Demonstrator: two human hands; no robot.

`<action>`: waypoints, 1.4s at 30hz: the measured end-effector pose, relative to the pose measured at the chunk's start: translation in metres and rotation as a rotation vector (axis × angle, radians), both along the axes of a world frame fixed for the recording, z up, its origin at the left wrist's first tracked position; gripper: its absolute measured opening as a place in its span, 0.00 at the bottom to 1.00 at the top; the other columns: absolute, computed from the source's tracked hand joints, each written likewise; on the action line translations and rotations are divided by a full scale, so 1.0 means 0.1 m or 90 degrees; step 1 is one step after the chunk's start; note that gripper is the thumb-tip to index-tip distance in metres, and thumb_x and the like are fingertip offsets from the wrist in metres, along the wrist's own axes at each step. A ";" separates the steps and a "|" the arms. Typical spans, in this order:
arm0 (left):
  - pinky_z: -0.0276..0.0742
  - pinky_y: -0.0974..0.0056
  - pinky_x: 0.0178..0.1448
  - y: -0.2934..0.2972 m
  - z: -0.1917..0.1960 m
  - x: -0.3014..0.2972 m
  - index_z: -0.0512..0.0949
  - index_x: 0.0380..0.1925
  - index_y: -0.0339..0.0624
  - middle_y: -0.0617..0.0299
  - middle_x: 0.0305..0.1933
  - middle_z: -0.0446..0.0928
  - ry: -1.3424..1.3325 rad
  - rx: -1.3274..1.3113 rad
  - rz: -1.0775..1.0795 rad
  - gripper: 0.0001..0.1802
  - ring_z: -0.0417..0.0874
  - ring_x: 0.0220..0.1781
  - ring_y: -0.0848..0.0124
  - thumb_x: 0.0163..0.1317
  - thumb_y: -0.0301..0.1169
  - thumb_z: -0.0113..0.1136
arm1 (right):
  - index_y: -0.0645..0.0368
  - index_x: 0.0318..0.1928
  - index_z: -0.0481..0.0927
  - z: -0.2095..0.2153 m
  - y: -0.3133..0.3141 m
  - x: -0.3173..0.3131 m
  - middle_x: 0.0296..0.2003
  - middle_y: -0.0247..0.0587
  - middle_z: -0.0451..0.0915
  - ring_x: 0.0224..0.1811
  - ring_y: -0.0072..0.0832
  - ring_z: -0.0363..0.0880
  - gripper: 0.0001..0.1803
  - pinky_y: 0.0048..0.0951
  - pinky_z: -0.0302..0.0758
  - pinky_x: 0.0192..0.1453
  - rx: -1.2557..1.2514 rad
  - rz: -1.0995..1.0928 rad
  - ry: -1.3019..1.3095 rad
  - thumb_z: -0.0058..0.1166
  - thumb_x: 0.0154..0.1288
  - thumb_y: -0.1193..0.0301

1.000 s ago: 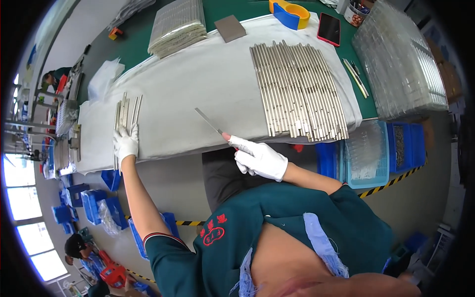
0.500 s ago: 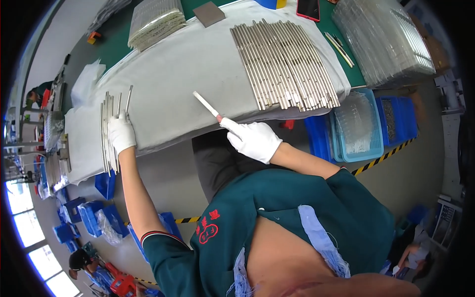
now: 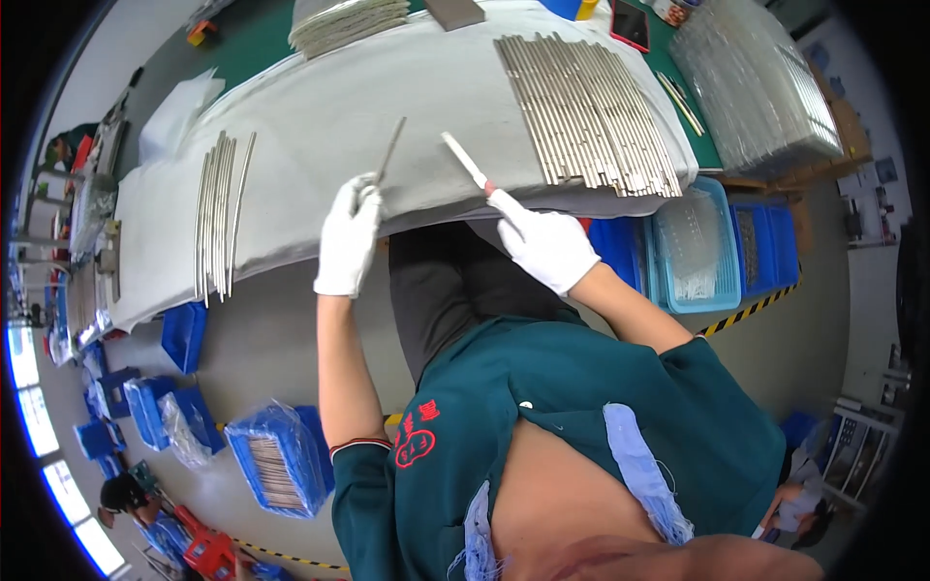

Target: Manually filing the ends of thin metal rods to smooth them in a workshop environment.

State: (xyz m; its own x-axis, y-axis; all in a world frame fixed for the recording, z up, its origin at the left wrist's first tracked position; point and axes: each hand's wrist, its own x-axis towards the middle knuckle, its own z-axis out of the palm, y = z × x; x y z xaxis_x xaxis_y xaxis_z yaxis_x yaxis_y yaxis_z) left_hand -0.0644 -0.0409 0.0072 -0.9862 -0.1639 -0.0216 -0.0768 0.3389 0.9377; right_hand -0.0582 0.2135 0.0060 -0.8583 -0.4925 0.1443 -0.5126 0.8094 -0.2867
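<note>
While rods (image 3: 593, 116) lie on cloth (image 3: 310, 145), blue bins (image 3: 184, 339) stand nearby.

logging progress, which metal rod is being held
The single rod in the left hand; the left group and right group lie on the cloth, unheld.

Rod (image 3: 391, 150) and strip (image 3: 464, 159) in hands (image 3: 349, 240)

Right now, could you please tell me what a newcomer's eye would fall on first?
Probably the wide row of metal rods on the right of the pale cloth, with a smaller group at its left. Along the near edge, the gloved left hand holds a rod and the right hand a flat tool.
</note>
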 end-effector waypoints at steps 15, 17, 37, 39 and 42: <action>0.75 0.67 0.38 0.37 0.01 0.47 0.78 0.41 0.47 0.61 0.35 0.81 -0.051 -0.114 0.063 0.10 0.82 0.33 0.65 0.63 0.33 0.52 | 0.46 0.66 0.59 -0.25 0.17 -0.04 0.14 0.42 0.74 0.12 0.38 0.73 0.31 0.38 0.71 0.18 0.056 0.049 0.045 0.47 0.61 0.66; 0.75 0.66 0.37 0.36 -0.09 0.43 0.78 0.40 0.49 0.62 0.34 0.81 -0.012 -0.233 0.052 0.09 0.81 0.33 0.64 0.62 0.34 0.52 | 0.46 0.67 0.58 -0.31 0.22 -0.01 0.14 0.42 0.73 0.12 0.38 0.72 0.32 0.37 0.70 0.17 0.069 0.070 0.080 0.47 0.61 0.66; 0.76 0.67 0.41 0.39 0.01 0.33 0.78 0.41 0.48 0.63 0.38 0.81 -0.024 -0.312 -0.062 0.10 0.81 0.38 0.64 0.61 0.32 0.52 | 0.32 0.62 0.67 0.07 0.10 0.03 0.08 0.35 0.65 0.08 0.31 0.66 0.29 0.30 0.65 0.14 0.094 0.103 0.063 0.49 0.60 0.70; 0.76 0.67 0.40 0.39 -0.01 0.35 0.77 0.41 0.49 0.64 0.38 0.81 -0.016 -0.358 -0.062 0.10 0.82 0.37 0.64 0.60 0.32 0.52 | 0.31 0.62 0.67 0.13 0.17 0.07 0.08 0.36 0.63 0.07 0.32 0.64 0.29 0.30 0.64 0.14 0.136 0.097 0.034 0.50 0.59 0.71; 0.76 0.68 0.39 0.41 -0.05 0.38 0.77 0.41 0.50 0.65 0.38 0.81 0.005 -0.458 -0.059 0.10 0.82 0.37 0.65 0.60 0.32 0.53 | 0.33 0.62 0.67 0.15 0.04 -0.02 0.08 0.37 0.63 0.07 0.32 0.65 0.30 0.30 0.64 0.13 0.128 0.112 0.062 0.50 0.58 0.71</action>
State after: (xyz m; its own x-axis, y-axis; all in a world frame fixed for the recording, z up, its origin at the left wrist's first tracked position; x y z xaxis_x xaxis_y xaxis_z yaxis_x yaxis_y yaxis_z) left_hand -0.0269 -0.0004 0.0020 -0.9964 -0.0507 0.0673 -0.0121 0.8768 0.4807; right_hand -0.0597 0.2172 0.0206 -0.7439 -0.6597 0.1069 -0.6676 0.7411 -0.0717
